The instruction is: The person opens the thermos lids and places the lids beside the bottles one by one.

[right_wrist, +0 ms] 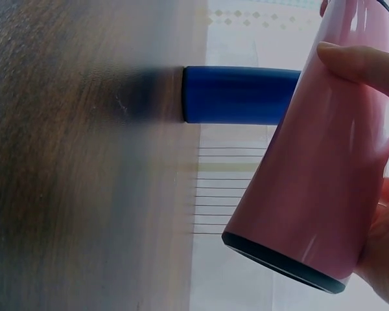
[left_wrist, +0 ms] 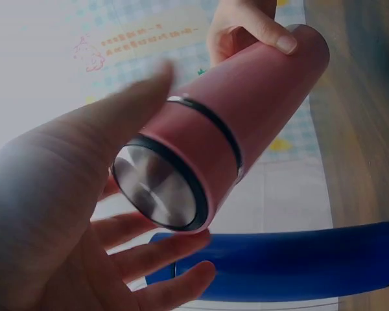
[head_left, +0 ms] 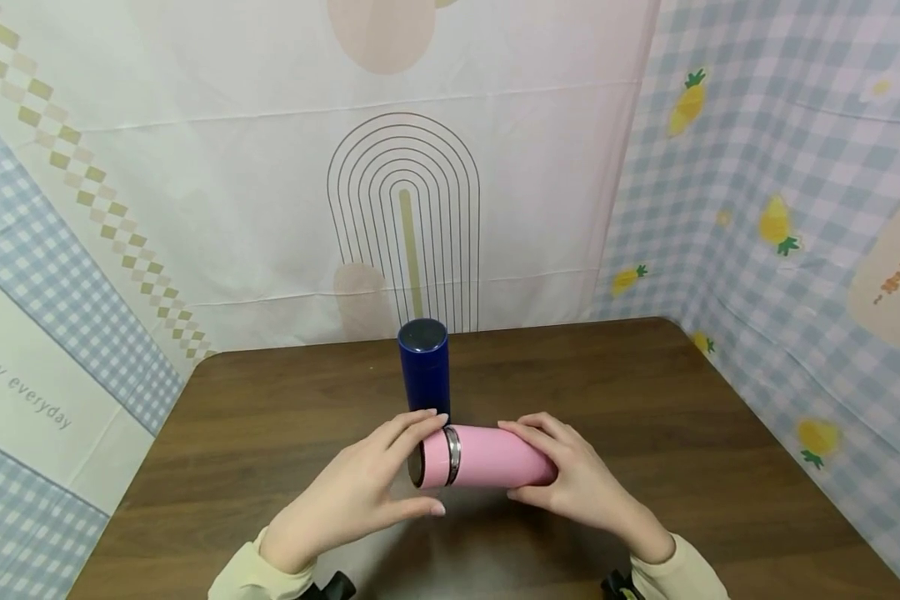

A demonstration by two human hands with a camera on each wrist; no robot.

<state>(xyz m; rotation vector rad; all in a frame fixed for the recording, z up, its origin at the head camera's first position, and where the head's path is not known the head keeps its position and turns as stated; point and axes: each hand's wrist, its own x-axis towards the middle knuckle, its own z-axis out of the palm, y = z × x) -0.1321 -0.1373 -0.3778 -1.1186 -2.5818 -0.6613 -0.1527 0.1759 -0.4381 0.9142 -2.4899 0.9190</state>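
Observation:
A pink thermos flask (head_left: 498,457) lies sideways in the air above the table, its silver-topped lid (left_wrist: 193,142) toward the left. My right hand (head_left: 579,475) grips its body near the black-rimmed base, with the thumb along one side and fingers round the other. At the lid end, my left hand (head_left: 356,487) has its fingers spread and its thumb held apart from the lid. In the left wrist view its fingertips (left_wrist: 198,275) reach past the lid's rim. A dark blue thermos flask (head_left: 425,375) stands upright on the table just behind, its lower part hidden by the left fingers and the pink flask.
The brown wooden table (head_left: 570,375) runs back to a pale printed cloth (head_left: 255,208) hung behind it. Blue checked cloth (head_left: 750,250) with pineapple prints borders the right side, and more checked cloth hangs at the left.

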